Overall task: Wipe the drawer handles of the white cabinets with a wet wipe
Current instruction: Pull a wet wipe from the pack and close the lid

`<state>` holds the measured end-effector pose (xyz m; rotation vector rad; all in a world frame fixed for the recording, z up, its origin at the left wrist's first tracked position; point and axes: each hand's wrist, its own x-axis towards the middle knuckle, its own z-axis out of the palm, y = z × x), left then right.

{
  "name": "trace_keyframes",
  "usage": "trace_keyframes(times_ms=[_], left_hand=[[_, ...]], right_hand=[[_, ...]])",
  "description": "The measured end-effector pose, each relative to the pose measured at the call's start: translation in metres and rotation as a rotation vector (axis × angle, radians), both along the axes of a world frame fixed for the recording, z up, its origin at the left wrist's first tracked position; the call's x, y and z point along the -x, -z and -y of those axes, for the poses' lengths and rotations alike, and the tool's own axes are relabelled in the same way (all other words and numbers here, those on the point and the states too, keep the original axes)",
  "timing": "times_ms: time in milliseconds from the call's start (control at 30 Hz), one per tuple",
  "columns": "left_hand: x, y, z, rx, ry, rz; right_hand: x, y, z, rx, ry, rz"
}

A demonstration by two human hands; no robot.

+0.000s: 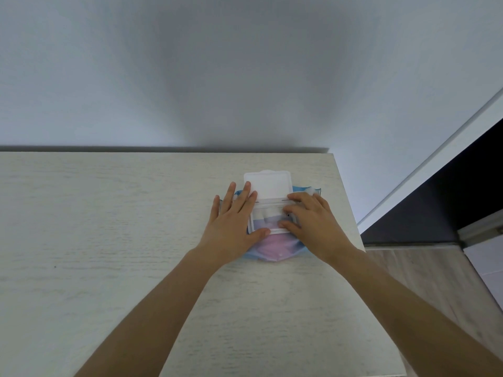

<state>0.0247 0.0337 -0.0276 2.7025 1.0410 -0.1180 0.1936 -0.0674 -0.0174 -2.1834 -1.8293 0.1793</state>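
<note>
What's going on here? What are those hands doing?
A person is working at a pack of wet wipes that lies on a pale top. Its white lid is flipped open. The left hand lies flat on the pack, holding it down. The right hand has its fingers at the opening; whether they pinch anything is unclear. No wiping has begun.

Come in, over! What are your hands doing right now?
Left hand flat on wipe pack. Right hand at its opening, lid flipped up. Nothing pulled out yet, nothing blocking.
</note>
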Motion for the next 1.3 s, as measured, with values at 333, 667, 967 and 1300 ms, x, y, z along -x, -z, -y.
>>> trace_keyframes(times_ms=[333, 667, 967, 1300], left_hand=[[-0.013, -0.005, 0.005, -0.030, 0.053, 0.062], [-0.017, -0.009, 0.012, 0.043, -0.042, 0.294], [0.001, -0.007, 0.011, 0.012, -0.067, 0.285], [0.008, 0.002, 0.019, 0.042, -0.106, 0.304]], right_hand=[[0.013, -0.008, -0.004, -0.047, 0.217, -0.327], [0.012, -0.019, -0.002, -0.022, 0.299, -0.645], [0.012, -0.011, 0.005, -0.033, 0.199, -0.394], [0.031, 0.006, -0.008, -0.162, 0.302, -0.145]])
